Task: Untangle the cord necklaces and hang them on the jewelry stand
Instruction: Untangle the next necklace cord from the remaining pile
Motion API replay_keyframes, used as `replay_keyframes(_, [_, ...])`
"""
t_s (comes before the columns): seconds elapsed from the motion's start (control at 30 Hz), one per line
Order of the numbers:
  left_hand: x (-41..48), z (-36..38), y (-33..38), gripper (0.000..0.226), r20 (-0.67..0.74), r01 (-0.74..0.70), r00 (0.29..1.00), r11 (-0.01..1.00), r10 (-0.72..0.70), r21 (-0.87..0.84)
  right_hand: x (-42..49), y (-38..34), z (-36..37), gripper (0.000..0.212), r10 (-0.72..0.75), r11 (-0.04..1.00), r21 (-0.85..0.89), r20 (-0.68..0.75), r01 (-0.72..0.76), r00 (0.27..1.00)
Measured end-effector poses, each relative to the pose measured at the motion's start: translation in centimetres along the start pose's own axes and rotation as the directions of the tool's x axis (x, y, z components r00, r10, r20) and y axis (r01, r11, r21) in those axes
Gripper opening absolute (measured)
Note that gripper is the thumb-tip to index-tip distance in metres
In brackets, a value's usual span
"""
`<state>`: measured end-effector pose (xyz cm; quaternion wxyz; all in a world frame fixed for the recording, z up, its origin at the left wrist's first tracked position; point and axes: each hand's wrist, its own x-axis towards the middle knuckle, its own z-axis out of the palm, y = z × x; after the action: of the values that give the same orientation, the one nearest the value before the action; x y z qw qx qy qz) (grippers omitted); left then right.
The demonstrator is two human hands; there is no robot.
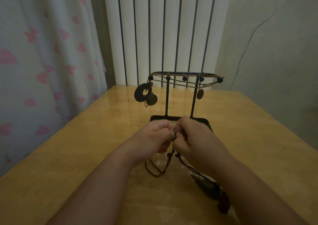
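- The left hand [154, 135] and right hand [193, 136] meet, both pinching the dark cord [177, 155] at its knot.
- The cord trails back toward the person; the jewelry stand [166, 102] rises straight beyond both hands.

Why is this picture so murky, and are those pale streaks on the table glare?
Head view: dim light leaves the left hand, right hand and dark cord short on detail. Head view: yes, the glossy table mirrors the white panel behind the stand. Head view: the wide lens bows lines near the edges.
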<state>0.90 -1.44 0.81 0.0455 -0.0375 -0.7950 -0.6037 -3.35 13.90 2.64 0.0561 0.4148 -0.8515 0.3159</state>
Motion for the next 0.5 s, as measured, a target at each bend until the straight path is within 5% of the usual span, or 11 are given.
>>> replay_keyframes(0.5, [-0.03, 0.02, -0.16, 0.012, 0.020, -0.018, 1.000, 0.993, 0.020, -0.117, -0.20, -0.13, 0.18, 0.019, -0.034, 0.999, 0.028, -0.059, 0.035, 0.998])
